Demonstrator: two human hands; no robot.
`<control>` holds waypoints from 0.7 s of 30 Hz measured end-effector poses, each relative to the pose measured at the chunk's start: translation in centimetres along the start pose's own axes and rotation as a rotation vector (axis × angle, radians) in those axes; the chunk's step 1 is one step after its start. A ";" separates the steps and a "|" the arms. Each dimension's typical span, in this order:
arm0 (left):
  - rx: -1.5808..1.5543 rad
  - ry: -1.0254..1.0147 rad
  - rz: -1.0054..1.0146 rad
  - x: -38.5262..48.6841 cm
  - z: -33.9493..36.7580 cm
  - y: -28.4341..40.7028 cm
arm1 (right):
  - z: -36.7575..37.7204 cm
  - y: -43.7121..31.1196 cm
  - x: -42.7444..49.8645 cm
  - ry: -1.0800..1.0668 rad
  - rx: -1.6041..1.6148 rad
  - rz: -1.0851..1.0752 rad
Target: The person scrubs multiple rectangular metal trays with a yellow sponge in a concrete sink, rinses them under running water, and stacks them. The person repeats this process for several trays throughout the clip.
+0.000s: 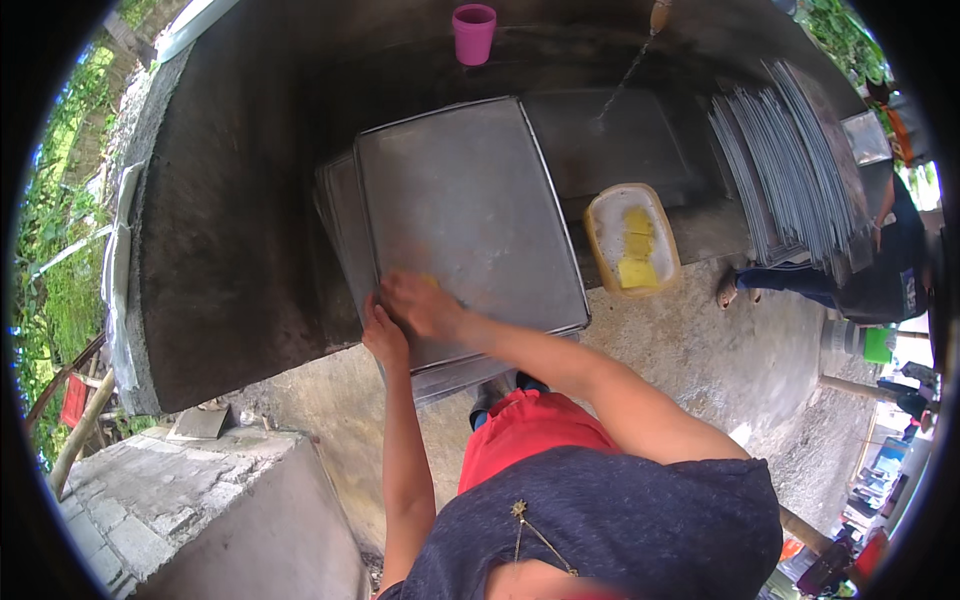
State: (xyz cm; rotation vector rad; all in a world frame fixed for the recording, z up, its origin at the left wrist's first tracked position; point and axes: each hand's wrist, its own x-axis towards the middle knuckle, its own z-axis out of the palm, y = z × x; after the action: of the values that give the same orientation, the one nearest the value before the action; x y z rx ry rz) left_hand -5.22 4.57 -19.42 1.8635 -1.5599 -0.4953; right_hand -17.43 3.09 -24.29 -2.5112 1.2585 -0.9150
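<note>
A rectangular metal tray (480,202) with a raised rim lies on other trays on a dark counter. My left hand (386,337) grips its left rim near the front corner. Blurred, my right hand (421,304) presses on the tray's surface beside it, with a bit of a yellow sponge or cloth (429,279) showing at its fingers. To the right, a yellowish plastic tub (675,255) holds foamy liquid and yellow sponge-like pieces (638,236).
A pink plastic bucket (474,36) stands at the counter's back. Many thin metal trays (795,165) stand stacked at the right, with another person (892,255) beyond them. A chain (626,79) lies near the back. A block-topped masonry ledge (172,480) is at lower left.
</note>
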 end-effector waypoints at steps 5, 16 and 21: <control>-0.104 -0.231 -0.307 1.1 -0.5 -0.7 | -10.8 -4.8 -14.0 -0.053 0.084 0.164; -1.101 -0.712 -0.337 4.5 -6.3 8.3 | -25.1 11.0 -15.8 0.403 -0.281 0.698; -1.103 -0.695 -0.110 5.2 -8.3 16.9 | -25.4 15.6 -16.7 0.297 -0.358 0.878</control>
State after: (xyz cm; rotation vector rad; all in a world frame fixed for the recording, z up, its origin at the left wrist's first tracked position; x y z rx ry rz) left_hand -10.85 0.15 -1.30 0.9189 -1.1126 -1.7579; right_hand -50.52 8.90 -18.09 -1.6816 2.4899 -0.8740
